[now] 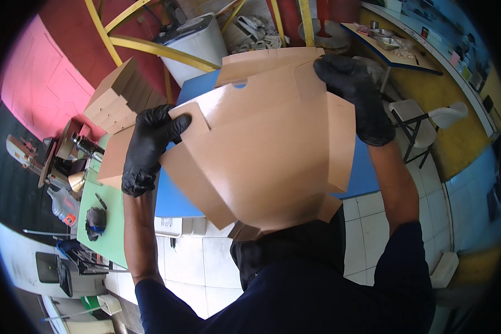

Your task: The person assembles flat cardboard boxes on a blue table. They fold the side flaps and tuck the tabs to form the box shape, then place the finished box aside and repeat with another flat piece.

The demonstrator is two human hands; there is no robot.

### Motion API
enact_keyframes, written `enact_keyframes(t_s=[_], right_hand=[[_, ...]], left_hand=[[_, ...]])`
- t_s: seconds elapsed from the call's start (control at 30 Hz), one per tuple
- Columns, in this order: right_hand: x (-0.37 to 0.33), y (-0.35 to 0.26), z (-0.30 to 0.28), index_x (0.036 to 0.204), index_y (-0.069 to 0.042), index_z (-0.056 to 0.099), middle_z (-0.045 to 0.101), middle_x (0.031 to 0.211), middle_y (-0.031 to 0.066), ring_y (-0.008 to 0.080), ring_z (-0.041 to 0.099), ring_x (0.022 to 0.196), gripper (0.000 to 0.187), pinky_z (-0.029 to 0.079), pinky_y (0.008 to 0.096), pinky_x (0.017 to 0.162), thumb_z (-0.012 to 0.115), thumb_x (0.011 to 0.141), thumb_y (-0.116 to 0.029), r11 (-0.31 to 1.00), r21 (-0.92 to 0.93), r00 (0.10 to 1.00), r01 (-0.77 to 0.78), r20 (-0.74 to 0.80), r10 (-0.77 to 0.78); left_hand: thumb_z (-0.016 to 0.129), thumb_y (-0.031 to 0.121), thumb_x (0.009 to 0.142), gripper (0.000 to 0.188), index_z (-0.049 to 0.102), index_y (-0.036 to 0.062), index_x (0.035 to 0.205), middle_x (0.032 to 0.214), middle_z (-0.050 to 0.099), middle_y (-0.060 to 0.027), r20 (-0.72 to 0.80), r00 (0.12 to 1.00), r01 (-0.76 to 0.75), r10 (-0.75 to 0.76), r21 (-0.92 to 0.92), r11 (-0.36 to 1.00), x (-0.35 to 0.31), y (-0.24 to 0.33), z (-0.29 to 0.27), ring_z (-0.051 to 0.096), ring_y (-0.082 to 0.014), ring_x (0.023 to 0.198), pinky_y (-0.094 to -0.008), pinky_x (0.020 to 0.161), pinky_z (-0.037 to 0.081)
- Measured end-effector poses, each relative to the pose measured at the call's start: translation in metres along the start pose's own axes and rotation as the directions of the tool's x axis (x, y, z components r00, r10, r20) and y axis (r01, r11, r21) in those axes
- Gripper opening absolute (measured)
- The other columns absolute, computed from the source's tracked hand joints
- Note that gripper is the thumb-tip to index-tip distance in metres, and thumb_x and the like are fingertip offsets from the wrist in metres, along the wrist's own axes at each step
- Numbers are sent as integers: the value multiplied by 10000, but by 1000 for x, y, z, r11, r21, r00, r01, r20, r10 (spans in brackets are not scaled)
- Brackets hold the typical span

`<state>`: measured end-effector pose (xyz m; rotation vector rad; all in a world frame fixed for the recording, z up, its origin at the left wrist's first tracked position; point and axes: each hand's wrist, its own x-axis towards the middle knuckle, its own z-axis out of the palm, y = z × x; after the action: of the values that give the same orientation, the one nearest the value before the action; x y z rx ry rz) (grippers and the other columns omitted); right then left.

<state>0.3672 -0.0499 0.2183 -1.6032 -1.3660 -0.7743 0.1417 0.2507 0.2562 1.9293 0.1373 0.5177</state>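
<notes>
A brown cardboard box blank (261,156), partly folded with its side flaps loose, is held up in front of my chest. My left hand (150,142), in a black glove, pinches its upper left corner flap, thumb on the near face. My right hand (357,97), also gloved in black, is closed on the upper right corner; its fingertips are partly hidden by the board. Beyond the blank, more brown cardboard (273,55) shows at the far side of a blue table (181,192).
Folded brown boxes (119,100) are stacked to the left. The green table (114,222) beside them bears a pen and a black bundle (96,220). A white bin (195,44) and yellow metal bars (156,50) stand behind. At right is a folding chair (417,122).
</notes>
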Motion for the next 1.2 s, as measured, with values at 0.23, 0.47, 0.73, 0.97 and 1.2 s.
enact_keyframes(t_s=[0.23, 0.47, 0.73, 0.97, 1.2], right_hand=[[10, 18, 7, 1198, 4, 695, 703, 1114, 68, 135, 661, 1023, 271, 543, 323, 879, 593, 1053, -201, 342, 844, 803, -414, 161, 573], [-7, 28, 21, 1379, 6, 589, 698, 1191, 76, 144, 687, 1015, 428, 549, 304, 918, 595, 1051, -268, 251, 838, 800, -484, 308, 515], [-66, -6, 36, 1278, -13, 654, 714, 1162, 66, 134, 689, 1015, 313, 559, 275, 856, 572, 1077, -239, 575, 691, 858, -438, 129, 498], [-52, -8, 51, 1189, 7, 695, 716, 1077, 52, 118, 670, 957, 259, 538, 280, 855, 638, 1040, -197, 249, 878, 588, -409, 45, 808], [-79, -24, 52, 1220, 19, 673, 724, 1078, 65, 139, 701, 920, 292, 585, 299, 837, 560, 1081, -212, 58, 806, 582, -589, 374, 722]], left_hand=[[592, 296, 1064, 361, 661, 20, 1287, 1129, 722, -66, -137, 981, 76, -139, -386, 919, -13, -62, 2, 686, -137, 946, -264, 818, 548], [642, 365, 1051, 410, 680, 14, 1260, 1061, 728, -33, -488, 862, -5, -140, -285, 959, -17, -77, 85, 603, -68, 886, -254, 801, 501], [658, 369, 1041, 371, 759, 12, 1052, 868, 724, -3, -494, 848, 43, -193, -300, 953, -10, -74, 86, 578, -63, 701, -260, 653, 460], [622, 356, 1065, 383, 727, 7, 1182, 966, 717, 15, -373, 907, 56, -196, -355, 933, -26, -90, 93, 580, -63, 823, -267, 740, 486], [639, 262, 1055, 306, 730, -6, 1170, 987, 745, -28, -435, 887, -54, -153, -426, 903, -32, -102, 85, 627, -105, 823, -269, 745, 504]])
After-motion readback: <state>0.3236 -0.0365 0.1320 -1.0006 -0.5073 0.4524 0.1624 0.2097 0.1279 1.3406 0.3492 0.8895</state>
